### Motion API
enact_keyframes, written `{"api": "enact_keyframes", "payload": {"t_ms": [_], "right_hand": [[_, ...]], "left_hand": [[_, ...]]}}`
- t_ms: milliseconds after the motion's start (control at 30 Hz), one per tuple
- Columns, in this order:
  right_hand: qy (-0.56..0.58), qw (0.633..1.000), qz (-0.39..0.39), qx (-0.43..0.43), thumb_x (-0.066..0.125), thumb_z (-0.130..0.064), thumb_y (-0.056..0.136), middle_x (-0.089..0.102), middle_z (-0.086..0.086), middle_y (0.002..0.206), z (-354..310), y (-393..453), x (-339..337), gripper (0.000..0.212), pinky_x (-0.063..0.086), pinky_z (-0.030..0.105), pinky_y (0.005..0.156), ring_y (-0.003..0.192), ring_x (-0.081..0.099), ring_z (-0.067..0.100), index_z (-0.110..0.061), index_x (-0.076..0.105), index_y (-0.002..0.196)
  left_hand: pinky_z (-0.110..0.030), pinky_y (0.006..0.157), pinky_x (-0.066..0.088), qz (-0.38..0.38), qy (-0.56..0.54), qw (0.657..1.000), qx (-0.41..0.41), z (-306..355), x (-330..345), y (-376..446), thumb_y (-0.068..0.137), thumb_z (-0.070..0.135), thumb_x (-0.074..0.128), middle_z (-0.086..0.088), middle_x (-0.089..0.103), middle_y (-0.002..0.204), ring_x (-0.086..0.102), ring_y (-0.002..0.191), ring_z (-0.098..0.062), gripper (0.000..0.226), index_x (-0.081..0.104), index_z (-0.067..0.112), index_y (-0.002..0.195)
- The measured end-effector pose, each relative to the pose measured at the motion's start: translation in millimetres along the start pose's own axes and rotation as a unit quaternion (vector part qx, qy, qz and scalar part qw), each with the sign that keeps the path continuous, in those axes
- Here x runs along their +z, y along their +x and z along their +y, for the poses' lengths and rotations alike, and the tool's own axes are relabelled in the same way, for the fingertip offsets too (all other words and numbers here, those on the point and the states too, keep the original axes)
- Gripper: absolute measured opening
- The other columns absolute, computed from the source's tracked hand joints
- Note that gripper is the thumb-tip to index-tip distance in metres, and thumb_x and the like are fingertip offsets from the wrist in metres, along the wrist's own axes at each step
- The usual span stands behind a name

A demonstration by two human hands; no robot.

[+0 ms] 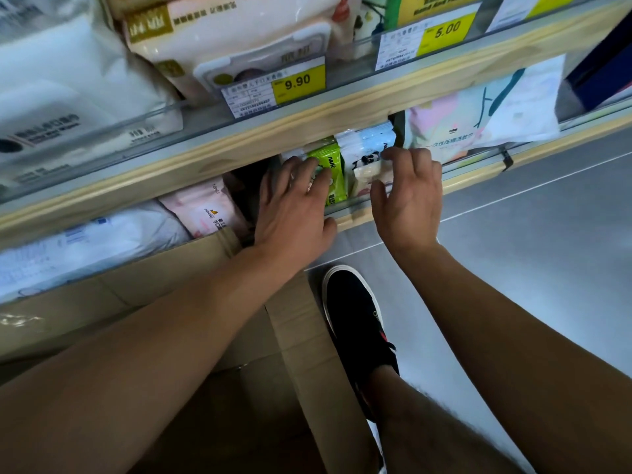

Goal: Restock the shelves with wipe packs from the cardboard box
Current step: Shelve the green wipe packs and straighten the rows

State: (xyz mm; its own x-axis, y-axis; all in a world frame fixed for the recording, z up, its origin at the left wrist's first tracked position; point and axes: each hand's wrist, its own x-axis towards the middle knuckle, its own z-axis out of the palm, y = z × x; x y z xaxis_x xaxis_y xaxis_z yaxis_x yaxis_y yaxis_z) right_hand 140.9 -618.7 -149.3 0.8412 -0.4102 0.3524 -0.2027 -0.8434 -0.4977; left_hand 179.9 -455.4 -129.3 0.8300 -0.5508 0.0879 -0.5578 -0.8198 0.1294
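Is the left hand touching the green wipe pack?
Touching. In the head view, the left hand lays its fingers flat against the green wipe pack.

Light wooden upper shelf [342, 109]: cream-and-pink wipe packs [239, 35], white packs [68, 97], yellow price tags [298, 83] on clear front rail. Lower wooden shelf [478, 171]: upright green pack [330, 165], panda-print white pack [364, 155], pink pack [205, 210]. Grey tiled floor [547, 217]: brown cardboard box [301, 336].

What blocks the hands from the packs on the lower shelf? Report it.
Nothing visible. The left hand lies on the green pack, the right hand fingers the cream pack; only the upper shelf edge overhangs them.
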Motion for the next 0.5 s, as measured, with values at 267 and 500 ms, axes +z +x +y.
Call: {"api": "enact_keyframes", "payload": {"t_ms": [267, 500], "right_hand": [[0.13, 0.985, -0.002, 0.112, 0.065, -0.017, 0.084, 0.057, 0.009, 0.115, 5, 14, 14, 0.045, 0.049, 0.037, 0.08, 0.098, 0.056, 0.023, -0.011, 0.051, 0.126], [0.154, 0.982, 0.0, 0.108, 0.06, -0.01, 0.083, 0.061, 0.005, 0.111, 7, 12, 12, 0.045, 0.049, 0.033, 0.077, 0.091, 0.062, 0.022, -0.015, 0.054, 0.127]], "left_hand": [[-0.047, 0.105, 0.03, 0.009, -0.031, 0.999, -0.029, 21, 3, 41, 0.084, 0.035, 0.057, -0.001, 0.044, 0.143, 0.036, 0.129, -0.03, 0.061, 0.041, 0.018, 0.14], [-0.046, 0.109, 0.027, 0.015, -0.044, 0.999, -0.01, 32, 4, 49, 0.08, 0.033, 0.061, 0.0, 0.043, 0.144, 0.035, 0.13, -0.029, 0.061, 0.046, 0.015, 0.137]]}}
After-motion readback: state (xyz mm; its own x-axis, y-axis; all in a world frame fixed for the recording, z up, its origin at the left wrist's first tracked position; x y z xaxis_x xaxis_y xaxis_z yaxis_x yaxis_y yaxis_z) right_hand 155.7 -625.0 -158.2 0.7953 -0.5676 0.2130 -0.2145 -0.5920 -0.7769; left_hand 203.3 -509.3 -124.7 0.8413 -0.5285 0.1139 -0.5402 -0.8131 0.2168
